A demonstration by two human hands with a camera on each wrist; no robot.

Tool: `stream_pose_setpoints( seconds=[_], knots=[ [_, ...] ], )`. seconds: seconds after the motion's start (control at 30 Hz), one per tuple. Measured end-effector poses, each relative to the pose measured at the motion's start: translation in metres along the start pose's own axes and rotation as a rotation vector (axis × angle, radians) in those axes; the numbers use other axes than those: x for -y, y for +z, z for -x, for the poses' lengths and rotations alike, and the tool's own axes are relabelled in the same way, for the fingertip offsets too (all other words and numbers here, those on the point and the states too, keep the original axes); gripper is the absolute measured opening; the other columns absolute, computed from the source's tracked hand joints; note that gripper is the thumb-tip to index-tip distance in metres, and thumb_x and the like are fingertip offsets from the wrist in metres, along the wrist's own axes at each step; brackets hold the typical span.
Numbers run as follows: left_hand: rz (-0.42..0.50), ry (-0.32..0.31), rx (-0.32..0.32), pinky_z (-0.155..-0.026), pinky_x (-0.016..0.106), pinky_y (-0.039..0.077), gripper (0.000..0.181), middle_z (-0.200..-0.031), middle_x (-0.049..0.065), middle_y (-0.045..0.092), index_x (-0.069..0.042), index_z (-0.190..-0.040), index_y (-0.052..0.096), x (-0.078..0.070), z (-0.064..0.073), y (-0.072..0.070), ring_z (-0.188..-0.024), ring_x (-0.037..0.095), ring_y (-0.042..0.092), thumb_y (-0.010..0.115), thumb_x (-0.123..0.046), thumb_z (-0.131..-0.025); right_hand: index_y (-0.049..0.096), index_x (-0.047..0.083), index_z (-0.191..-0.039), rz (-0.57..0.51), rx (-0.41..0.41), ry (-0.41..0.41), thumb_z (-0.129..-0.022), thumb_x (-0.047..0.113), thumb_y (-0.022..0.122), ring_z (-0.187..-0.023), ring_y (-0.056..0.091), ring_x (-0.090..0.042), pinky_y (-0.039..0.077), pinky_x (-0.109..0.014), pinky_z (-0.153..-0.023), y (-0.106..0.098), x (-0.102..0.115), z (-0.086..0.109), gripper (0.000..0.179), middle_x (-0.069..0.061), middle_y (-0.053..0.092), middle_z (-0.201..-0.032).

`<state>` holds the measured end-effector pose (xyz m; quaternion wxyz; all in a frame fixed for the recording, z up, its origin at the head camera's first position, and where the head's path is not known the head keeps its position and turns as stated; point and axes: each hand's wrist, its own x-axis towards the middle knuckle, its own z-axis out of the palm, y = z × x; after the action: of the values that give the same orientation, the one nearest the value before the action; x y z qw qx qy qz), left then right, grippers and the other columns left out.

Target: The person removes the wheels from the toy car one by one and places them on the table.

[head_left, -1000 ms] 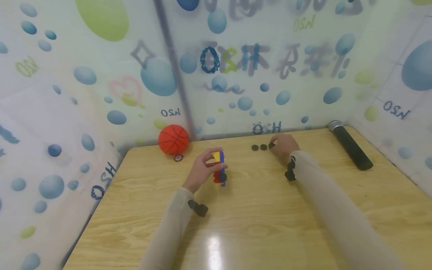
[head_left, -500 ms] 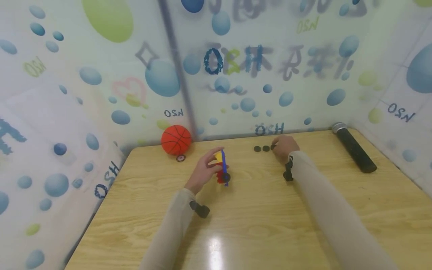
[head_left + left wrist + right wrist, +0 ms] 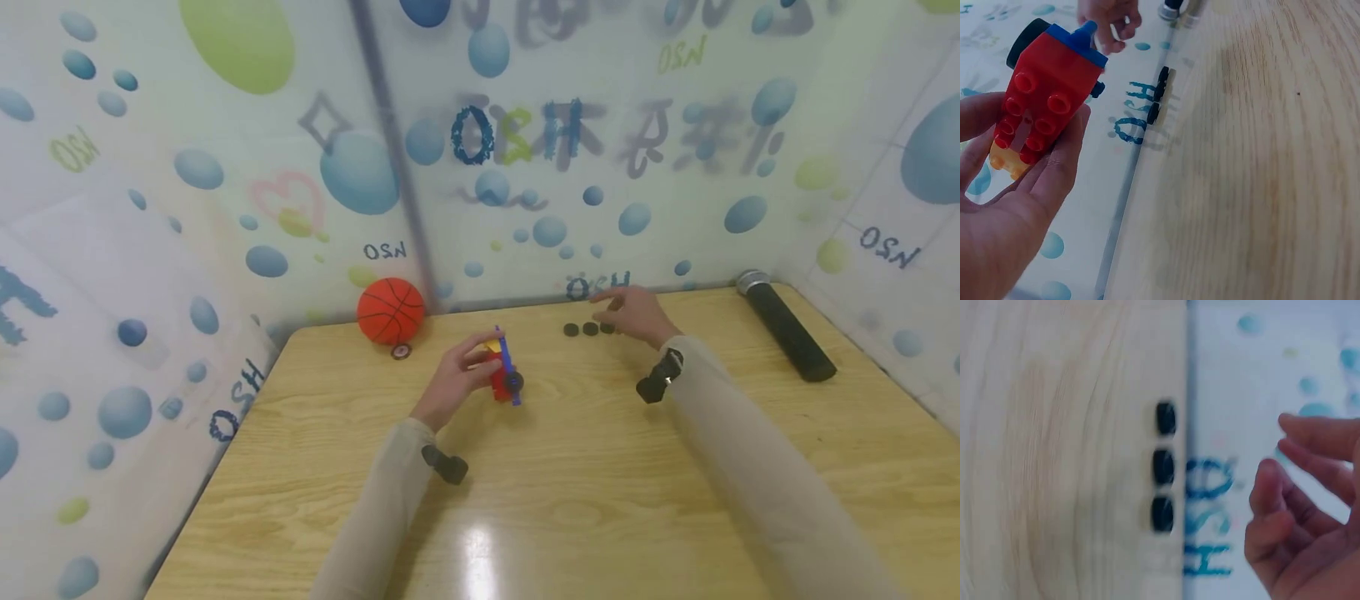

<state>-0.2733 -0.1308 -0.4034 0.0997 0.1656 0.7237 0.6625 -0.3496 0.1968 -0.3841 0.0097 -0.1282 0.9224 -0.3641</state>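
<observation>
Surface (image 3: 570, 483): bare wood in the foreground. Right hand (image 3: 637, 312): fingers parted, pinching nothing, near the far edge. Left hand (image 3: 452, 377): fingers and thumb pinching the toy (image 3: 1054, 84), which I see tilted, well left of the right hand, a black wheel (image 3: 1025, 44) on it. Discs (image 3: 1163, 467): three, black, in a row by the far edge. My judgement: steady the toy by its sides, wheel free; pinch one disc by its rim, without nudging its neighbours.
</observation>
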Motion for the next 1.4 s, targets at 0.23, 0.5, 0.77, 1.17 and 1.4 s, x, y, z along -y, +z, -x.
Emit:
stream_pose_setpoints(
  seconds=[0.23,0.5,0.77,1.17,1.4],
  knots=[
    [0.034,-0.041,0.007,-0.095,0.042,0.060,0.045,-0.120,0.012,0.060,-0.025,-0.143,0.054,-0.001,-0.002,0.002,-0.101,0.016,0.070,0.059,-0.010,-0.101,0.067,0.017,-0.129,-0.211,0.117,-0.108,-0.096,0.020,0.067,-0.070,0.062,-0.026,0.047,-0.030,-0.054,0.013,0.032,0.019,0.034,-0.017,0.069,-0.096],
    [0.075,-0.047,-0.006,-0.092,0.043,0.061,0.044,-0.118,0.013,0.060,-0.022,-0.145,0.051,-0.001,-0.004,0.003,-0.099,0.018,0.070,0.056,-0.010,-0.102,0.064,0.018,-0.133,-0.393,0.344,-0.250,-0.096,0.018,0.066,-0.075,0.055,-0.047,0.049,-0.031,-0.058,0.042,0.056,0.032,0.037,-0.009,0.066,-0.095],
    [0.067,-0.053,0.011,-0.096,0.043,0.059,0.043,-0.128,0.015,0.057,-0.029,-0.144,0.051,0.002,-0.005,0.006,-0.112,0.022,0.066,0.054,-0.013,-0.104,0.066,0.018,-0.130,-0.426,0.449,-0.318,-0.095,0.017,0.069,-0.078,0.058,-0.044,0.050,-0.030,-0.058,0.068,0.070,0.038,0.035,-0.016,0.070,-0.103],
    [0.069,-0.086,-0.015,-0.094,0.037,0.060,0.039,-0.120,0.010,0.058,-0.025,-0.139,0.057,0.002,-0.007,0.008,-0.111,0.021,0.063,0.056,-0.011,-0.102,0.070,0.011,-0.118,-0.430,0.460,-0.322,-0.094,0.015,0.070,-0.061,0.053,-0.015,0.047,-0.026,-0.055,0.082,0.082,0.040,0.024,-0.010,0.073,-0.094],
    [0.068,-0.049,-0.062,-0.074,0.028,0.062,0.034,-0.097,0.003,0.061,-0.014,-0.132,0.061,0.008,-0.012,0.010,-0.088,0.016,0.066,0.062,-0.007,-0.098,0.074,0.011,-0.102,-0.322,0.366,-0.459,-0.088,0.011,0.077,-0.068,0.056,-0.012,0.050,-0.025,-0.062,0.092,0.087,0.039,0.014,-0.007,0.075,-0.095]
  ],
)
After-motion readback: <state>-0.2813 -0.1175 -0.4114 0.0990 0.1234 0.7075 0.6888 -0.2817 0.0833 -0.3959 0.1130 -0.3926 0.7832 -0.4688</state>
